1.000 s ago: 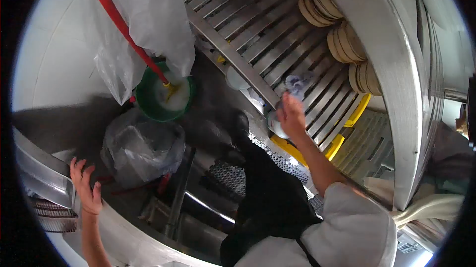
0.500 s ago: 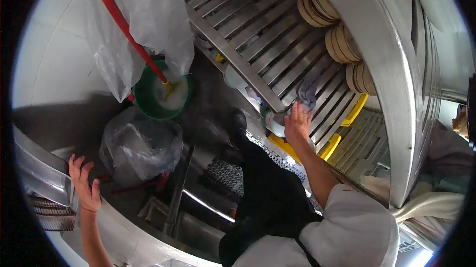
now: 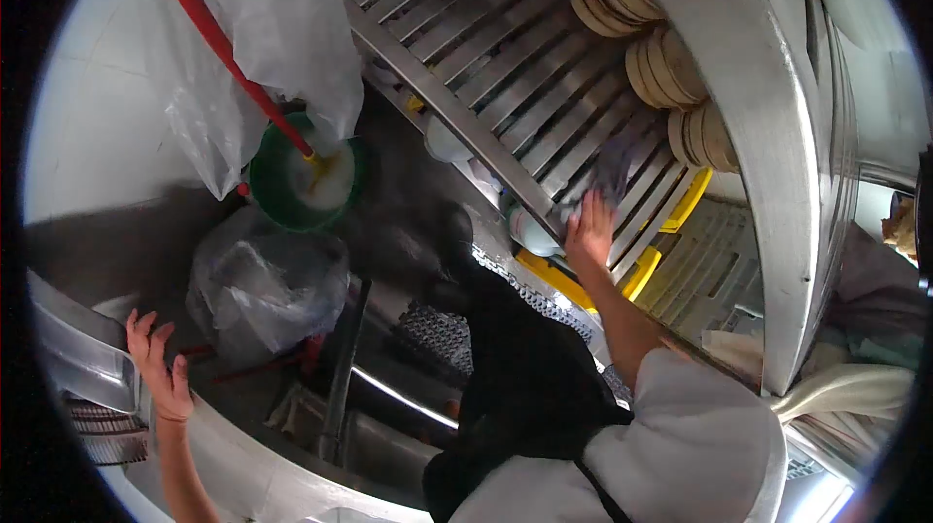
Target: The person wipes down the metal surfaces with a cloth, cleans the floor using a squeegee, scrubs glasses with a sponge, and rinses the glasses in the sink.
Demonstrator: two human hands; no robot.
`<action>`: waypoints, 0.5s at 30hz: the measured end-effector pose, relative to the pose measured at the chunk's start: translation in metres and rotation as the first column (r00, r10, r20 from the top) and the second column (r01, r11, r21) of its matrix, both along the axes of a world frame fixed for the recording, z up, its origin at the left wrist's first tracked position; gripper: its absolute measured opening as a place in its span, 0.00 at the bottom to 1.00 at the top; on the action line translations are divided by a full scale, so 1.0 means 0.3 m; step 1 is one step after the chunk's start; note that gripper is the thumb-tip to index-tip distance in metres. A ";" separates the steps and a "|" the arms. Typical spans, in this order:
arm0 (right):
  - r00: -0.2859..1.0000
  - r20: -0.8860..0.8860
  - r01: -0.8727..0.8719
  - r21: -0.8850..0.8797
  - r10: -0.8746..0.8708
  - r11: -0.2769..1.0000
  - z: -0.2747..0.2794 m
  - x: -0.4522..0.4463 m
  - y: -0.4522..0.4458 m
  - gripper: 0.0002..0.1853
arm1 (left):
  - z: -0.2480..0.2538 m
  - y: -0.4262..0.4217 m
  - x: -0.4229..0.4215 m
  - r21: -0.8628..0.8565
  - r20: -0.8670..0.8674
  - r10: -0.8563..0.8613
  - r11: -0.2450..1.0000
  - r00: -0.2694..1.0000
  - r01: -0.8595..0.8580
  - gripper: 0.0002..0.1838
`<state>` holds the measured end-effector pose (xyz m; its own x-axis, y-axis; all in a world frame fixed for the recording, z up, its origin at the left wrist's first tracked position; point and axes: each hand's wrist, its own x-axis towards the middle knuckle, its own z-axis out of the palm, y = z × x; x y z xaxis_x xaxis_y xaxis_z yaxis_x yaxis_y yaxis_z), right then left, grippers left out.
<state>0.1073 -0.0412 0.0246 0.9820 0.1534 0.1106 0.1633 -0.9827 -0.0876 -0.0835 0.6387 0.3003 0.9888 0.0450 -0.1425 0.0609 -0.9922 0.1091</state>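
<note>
My right hand (image 3: 592,234) reaches out over the lower end of a slatted metal rack (image 3: 449,116), its fingers on a crumpled grey cloth (image 3: 612,169). The cloth lies across the slats and is smeared by motion. Below the wrist, under the rack's edge, are a white container (image 3: 533,231) and a yellow strip (image 3: 554,277). Over at the left, my left hand (image 3: 161,367) is raised with its fingers spread and nothing in it. It is nearest to a metal pan (image 3: 86,360) and the rim of a curved steel counter (image 3: 248,445).
Several stacked round wooden pieces (image 3: 664,66) line the rack's right side. A green bucket (image 3: 260,176) of cloudy water holds a red-handled tool (image 3: 216,42). Plastic sheeting (image 3: 282,13) hangs above it, and a filled clear bag (image 3: 267,280) sits below on the dark floor.
My right hand and the cloth have shifted slightly up and right along the slats. The view has turned a little. My left hand keeps its spread pose.
</note>
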 end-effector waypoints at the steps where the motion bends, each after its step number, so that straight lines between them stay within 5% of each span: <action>1: 0.998 -0.048 0.036 -0.027 -0.037 0.999 0.008 -0.049 0.002 0.33 | -0.002 0.000 -0.003 -0.008 -0.002 -0.001 1.000 1.000 0.001 0.28; 6: 0.978 0.086 0.198 -0.088 -0.191 0.976 -0.056 0.304 -0.241 0.22 | 0.004 -0.007 0.008 -0.010 -0.005 -0.013 1.000 1.000 0.013 0.27; 12: 0.868 -0.245 0.457 0.055 -0.431 0.888 0.217 0.307 -0.019 0.24 | 0.000 0.009 -0.003 0.013 -0.011 -0.028 1.000 1.000 0.028 0.28; 15: 0.991 0.055 0.118 0.106 -0.124 0.987 -0.028 -0.054 -0.066 0.34 | -0.005 0.014 -0.008 0.025 -0.003 -0.041 0.999 0.999 0.041 0.27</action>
<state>0.0912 -0.0609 0.0161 0.9835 0.0184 0.1800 0.0517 -0.9819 -0.1822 -0.0858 0.6429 0.2989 0.9894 0.0083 -0.1447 0.0207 -0.9962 0.0842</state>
